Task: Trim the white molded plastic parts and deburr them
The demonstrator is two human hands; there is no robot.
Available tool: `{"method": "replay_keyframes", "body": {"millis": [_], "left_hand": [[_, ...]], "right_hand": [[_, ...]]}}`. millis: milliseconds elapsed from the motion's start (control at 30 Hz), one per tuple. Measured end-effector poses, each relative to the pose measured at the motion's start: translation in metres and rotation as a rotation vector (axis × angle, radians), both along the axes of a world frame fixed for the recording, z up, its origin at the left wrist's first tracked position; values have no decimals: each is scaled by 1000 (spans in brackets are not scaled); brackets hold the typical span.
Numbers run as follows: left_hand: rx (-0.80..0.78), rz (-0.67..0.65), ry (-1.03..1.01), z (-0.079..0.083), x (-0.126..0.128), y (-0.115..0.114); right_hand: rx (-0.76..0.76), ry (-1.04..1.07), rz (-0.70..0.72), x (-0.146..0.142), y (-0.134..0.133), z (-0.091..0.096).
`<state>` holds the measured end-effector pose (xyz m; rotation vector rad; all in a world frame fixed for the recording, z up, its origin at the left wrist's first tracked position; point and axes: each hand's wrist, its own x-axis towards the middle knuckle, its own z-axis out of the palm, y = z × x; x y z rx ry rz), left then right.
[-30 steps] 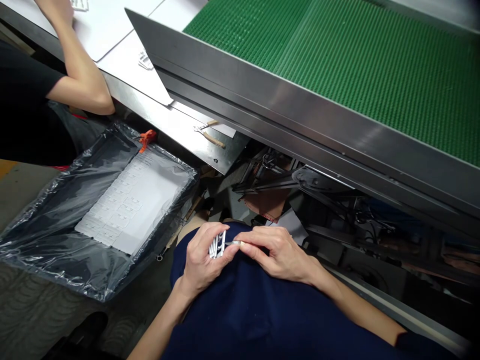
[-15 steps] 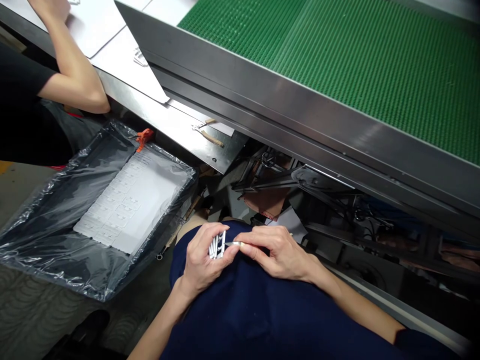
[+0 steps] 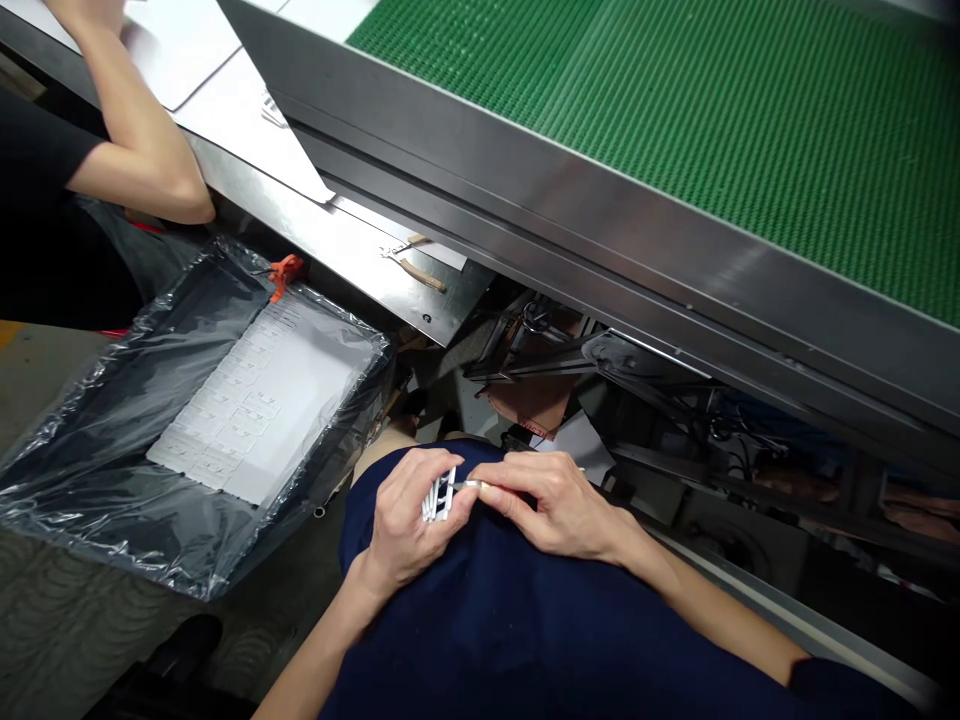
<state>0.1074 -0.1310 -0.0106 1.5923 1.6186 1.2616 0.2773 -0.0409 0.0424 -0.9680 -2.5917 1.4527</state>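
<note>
My left hand (image 3: 405,520) is closed around a small stack of white plastic parts (image 3: 438,496), held over my lap in dark blue cloth. My right hand (image 3: 551,500) pinches a thin pale tool (image 3: 472,485) whose tip meets the top of the stack. Both hands sit close together, below the edge of the conveyor.
A green conveyor belt (image 3: 675,120) with a steel frame (image 3: 525,220) runs across the top. At left stands a bin lined with clear plastic (image 3: 90,470), holding a white sheet of parts (image 3: 262,400). Another person's arm (image 3: 135,150) rests on the steel table, where small cutters (image 3: 412,268) lie.
The view has shifted slightly; my hands stay together and the white stack has tilted a little in my left hand.
</note>
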Motion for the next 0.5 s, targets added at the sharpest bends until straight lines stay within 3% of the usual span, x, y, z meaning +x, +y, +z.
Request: {"method": "replay_keyframes", "body": {"millis": [200,367,500], "left_hand": [[-63,37,-66,-2,2,2],[-337,83,-164,-6,5,5],[-480,74,-247,-11,5,2]], "right_hand": [[-44,8,-104,-3,-2,0],[-207,-23,-341,-19,4,-9],[-325,-80,-257,-32,6,-20]]}}
